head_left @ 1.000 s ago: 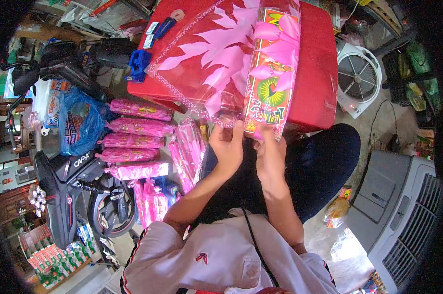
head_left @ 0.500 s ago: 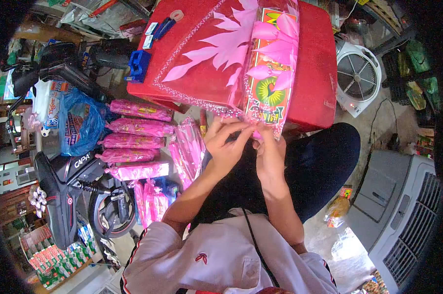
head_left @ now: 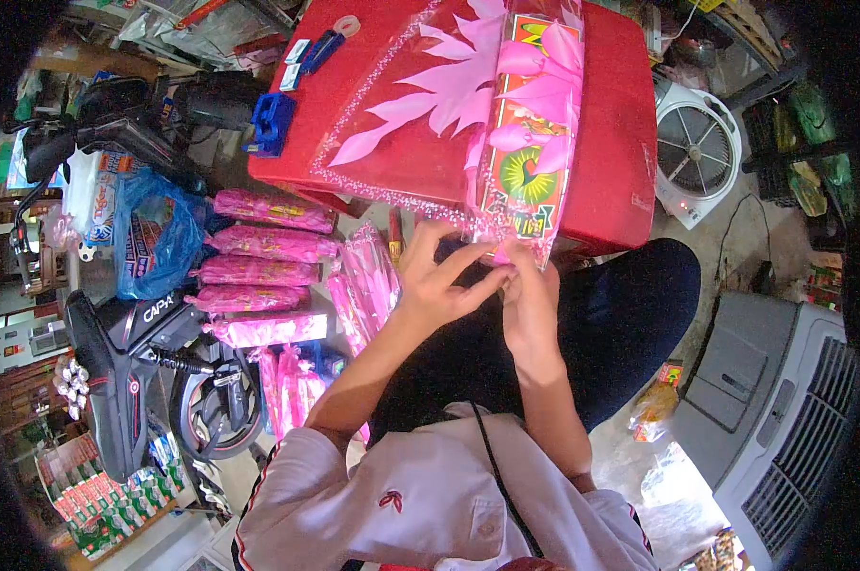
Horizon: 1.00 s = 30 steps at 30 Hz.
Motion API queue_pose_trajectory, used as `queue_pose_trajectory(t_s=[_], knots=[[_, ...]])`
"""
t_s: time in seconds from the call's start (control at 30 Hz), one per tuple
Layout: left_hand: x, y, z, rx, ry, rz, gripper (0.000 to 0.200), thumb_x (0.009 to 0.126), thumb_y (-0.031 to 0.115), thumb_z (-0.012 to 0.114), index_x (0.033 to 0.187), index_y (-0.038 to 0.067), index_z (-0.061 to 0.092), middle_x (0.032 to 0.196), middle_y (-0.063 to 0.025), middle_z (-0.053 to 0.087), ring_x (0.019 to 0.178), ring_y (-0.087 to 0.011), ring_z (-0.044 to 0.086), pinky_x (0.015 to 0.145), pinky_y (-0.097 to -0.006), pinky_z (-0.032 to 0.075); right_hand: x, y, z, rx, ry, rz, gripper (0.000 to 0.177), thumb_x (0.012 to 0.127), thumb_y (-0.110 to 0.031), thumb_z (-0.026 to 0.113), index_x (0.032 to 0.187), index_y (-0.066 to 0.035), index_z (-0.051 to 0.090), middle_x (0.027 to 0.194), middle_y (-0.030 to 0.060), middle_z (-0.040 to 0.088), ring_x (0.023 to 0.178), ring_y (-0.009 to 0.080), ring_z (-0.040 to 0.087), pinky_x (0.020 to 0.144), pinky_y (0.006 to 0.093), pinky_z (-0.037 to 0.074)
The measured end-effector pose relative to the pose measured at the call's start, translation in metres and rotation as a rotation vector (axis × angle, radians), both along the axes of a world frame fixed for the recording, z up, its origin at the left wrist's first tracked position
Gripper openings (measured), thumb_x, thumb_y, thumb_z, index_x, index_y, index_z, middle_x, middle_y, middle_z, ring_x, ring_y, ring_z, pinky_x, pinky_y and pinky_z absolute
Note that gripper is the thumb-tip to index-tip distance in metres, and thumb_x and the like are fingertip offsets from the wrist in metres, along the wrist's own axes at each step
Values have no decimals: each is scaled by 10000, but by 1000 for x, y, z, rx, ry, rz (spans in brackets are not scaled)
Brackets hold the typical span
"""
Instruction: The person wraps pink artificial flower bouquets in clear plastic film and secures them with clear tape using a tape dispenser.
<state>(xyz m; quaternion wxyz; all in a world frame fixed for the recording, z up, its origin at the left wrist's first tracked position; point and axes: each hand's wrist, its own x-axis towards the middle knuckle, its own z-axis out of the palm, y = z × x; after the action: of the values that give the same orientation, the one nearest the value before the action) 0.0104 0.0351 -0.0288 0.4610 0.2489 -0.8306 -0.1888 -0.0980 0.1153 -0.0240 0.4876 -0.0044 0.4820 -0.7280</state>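
Observation:
On the red table (head_left: 612,124) lies a long box (head_left: 527,179) with a red, yellow and green label, partly covered by clear plastic wrap (head_left: 449,90) printed with pink leaf shapes. The rest of the wrap spreads leftward over the table. At the box's near end, my left hand (head_left: 441,276) pinches the wrap's gathered edge between thumb and fingers. Beside it my right hand (head_left: 528,300) is closed on the same edge, its fingertips almost touching the left thumb. Exactly how the wrap is folded under the fingers is hidden.
A blue tape dispenser (head_left: 272,124) and a cutter knife (head_left: 327,48) sit at the table's left side. Several pink-wrapped packages (head_left: 263,271) are stacked left of my knees, near a motorbike (head_left: 116,381). To the right stand a white fan (head_left: 696,147) and an air cooler (head_left: 763,381).
The wrap and its near edge have shifted slightly right. My left hand has moved a little right, its thumb now closer to the right fingers. Both hands stay on the wrap.

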Motion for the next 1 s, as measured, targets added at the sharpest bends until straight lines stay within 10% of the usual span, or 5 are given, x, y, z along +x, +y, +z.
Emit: queue_pose_trajectory(t_s=[0.43, 0.67, 0.9, 1.0], knots=[[-2, -5, 5, -21, -33, 10, 335, 586, 165, 875, 882, 88, 736, 930, -105, 575, 783, -283, 583, 650, -365, 479, 2, 0, 8, -43, 36, 43, 293, 897, -75, 707, 1174, -14, 633, 1103, 55, 680, 988, 123, 634, 906, 294, 484], [-4, -7, 4, -13, 7, -22, 336, 593, 155, 861, 910, 95, 766, 919, -120, 626, 769, -262, 572, 630, -319, 442, 6, -5, -4, 38, 8, -54, 218, 902, -144, 711, 1097, -57, 663, 1004, -3, 681, 842, 73, 593, 708, 245, 429], [0, -9, 2, 258, 159, -46, 113, 806, 90, 689, 873, 1, 709, 782, -91, 574, 710, -187, 497, 623, -316, 384, 7, -4, -10, 109, 63, -51, 225, 902, -215, 682, 1082, -87, 636, 1000, -13, 665, 824, 66, 586, 668, 235, 415], [-1, -16, 0, 915, 493, 104, 227, 931, 193, 629, 782, 23, 641, 740, -31, 605, 636, -140, 535, 580, -284, 412, 8, -3, -10, 138, 89, -60, 219, 903, -227, 673, 1069, -93, 625, 1002, -9, 664, 812, 68, 595, 655, 226, 412]])
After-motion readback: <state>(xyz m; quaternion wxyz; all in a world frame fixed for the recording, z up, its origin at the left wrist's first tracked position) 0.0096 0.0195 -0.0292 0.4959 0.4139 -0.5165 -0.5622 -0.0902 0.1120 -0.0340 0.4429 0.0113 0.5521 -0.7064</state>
